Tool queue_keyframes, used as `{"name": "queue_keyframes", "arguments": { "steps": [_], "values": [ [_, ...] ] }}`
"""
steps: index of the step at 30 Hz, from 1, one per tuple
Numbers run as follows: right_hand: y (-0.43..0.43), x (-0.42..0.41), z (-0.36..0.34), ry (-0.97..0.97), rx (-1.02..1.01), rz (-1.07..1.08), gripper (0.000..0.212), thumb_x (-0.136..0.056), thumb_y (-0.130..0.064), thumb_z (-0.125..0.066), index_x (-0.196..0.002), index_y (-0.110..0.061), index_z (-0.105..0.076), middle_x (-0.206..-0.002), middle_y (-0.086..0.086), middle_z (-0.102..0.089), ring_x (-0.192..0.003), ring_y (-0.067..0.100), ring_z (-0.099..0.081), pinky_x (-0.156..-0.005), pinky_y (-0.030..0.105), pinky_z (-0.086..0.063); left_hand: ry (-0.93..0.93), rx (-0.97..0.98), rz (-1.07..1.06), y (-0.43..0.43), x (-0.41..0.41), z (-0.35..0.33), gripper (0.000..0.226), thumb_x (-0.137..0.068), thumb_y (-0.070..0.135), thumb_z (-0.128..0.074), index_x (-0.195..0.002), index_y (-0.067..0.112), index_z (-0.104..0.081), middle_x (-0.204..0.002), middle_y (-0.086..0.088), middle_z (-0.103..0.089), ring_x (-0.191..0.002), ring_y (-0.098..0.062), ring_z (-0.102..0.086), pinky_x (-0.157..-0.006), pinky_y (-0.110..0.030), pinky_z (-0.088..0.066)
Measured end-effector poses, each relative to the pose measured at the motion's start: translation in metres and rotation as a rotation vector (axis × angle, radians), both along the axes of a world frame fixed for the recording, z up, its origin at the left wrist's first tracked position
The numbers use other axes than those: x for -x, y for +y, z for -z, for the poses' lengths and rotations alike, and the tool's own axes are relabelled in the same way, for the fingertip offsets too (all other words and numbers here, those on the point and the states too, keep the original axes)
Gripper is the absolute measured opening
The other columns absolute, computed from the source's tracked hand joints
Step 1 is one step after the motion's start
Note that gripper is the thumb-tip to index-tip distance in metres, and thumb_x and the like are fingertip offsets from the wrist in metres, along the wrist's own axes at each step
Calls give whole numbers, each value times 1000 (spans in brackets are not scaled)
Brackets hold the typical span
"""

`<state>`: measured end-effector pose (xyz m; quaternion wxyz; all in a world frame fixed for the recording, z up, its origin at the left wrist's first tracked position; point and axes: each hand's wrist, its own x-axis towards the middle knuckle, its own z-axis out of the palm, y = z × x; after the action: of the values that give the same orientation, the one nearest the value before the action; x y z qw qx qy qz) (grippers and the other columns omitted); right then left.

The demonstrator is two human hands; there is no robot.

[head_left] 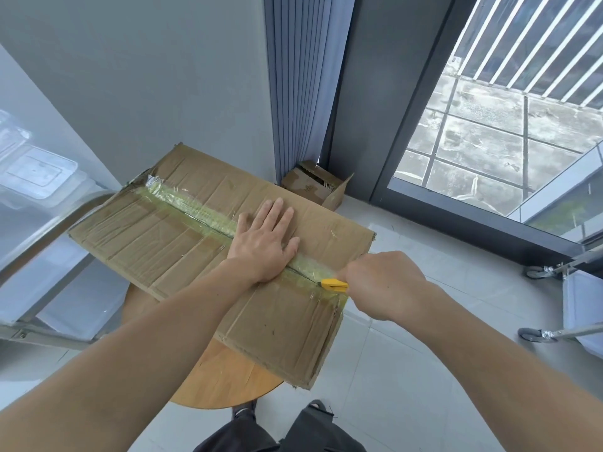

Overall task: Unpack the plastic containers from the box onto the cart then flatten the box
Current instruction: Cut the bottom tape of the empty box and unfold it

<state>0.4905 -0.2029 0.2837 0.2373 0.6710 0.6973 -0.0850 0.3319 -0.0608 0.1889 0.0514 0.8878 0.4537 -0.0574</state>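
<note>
The box (182, 236) is pressed flat-handed by the left hand (264, 243); a yellow knife (334, 284) is gripped by the right hand (381, 285) at the taped seam (195, 207).

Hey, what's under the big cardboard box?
A round wooden tabletop shows beneath the cardboard box; the box covers the rest, so anything else underneath is hidden.

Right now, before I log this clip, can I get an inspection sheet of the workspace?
Surface: round wooden table, partly covered by the box.
Job's things: cardboard box lies on the table, taped seam up; plastic containers on the cart at left, blurred.
Clutter: small open carton on the floor by the curtain.
Hands: left hand pressed flat on the box; right hand grips a yellow cutter at the seam.
Cables: nothing seen.
Surroundings: second cart at right; glass door to a balcony.
</note>
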Motion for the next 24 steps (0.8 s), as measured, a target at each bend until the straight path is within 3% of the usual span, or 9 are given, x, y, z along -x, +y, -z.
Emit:
{"name": "queue_keyframes", "arguments": {
  "steps": [4, 8, 11, 15, 19, 24],
  "values": [
    [0, 4, -6, -2, 10, -17, 27, -76, 8, -45, -84, -16, -54, -69, 0, -48, -56, 19, -42, -47, 28, -29, -36, 37, -13, -12, -16, -7, 75, -98, 60, -17, -158, 18, 2, -166, 1, 15, -152, -15, 16, -122, -49, 1],
    [-2, 7, -9, -11, 5, -28, 21, -84, 2, -50, -78, -17, -48, -69, -1, -46, -54, 16, -40, -48, 28, -30, -39, 38, 133, -26, -25, -1, 70, -98, 63, -15, -157, 33, 6, -165, 4, 18, -151, -13, 19, -122, -48, 3],
    [-4, 4, -11, -8, 18, -16, 28, -86, 0, -51, -70, -19, -38, -70, 0, -45, -54, 15, -40, -48, 28, -29, -21, 35, 148, -26, -27, 2, 69, -97, 65, -13, -156, 37, 8, -165, 5, 19, -151, -11, 19, -122, -47, 3],
    [-8, 1, -15, -15, 23, -9, 18, -87, 0, -46, -83, -17, -52, -73, 0, -50, -55, 16, -42, -48, 28, -30, 3, 12, 153, -26, -27, 2, 69, -97, 66, -10, -156, 37, 9, -164, 6, 20, -151, -11, 18, -122, -49, 3],
    [-12, 0, -18, -29, 28, -5, 26, -82, 2, -46, -92, -16, -62, -73, 0, -51, -56, 18, -45, -47, 28, -31, -2, 6, 154, -27, -27, 3, 69, -96, 67, -8, -156, 37, 9, -165, 6, 19, -151, -11, 17, -121, -50, 3],
    [-16, -4, -19, -73, 26, -25, 26, -84, 2, -49, -96, -18, -61, -67, -2, -45, -54, 17, -43, -48, 28, -34, -8, 4, 155, -23, -23, 2, 69, -96, 67, -7, -156, 39, 9, -165, 7, 18, -151, -10, 16, -121, -50, 2]
  ]
}}
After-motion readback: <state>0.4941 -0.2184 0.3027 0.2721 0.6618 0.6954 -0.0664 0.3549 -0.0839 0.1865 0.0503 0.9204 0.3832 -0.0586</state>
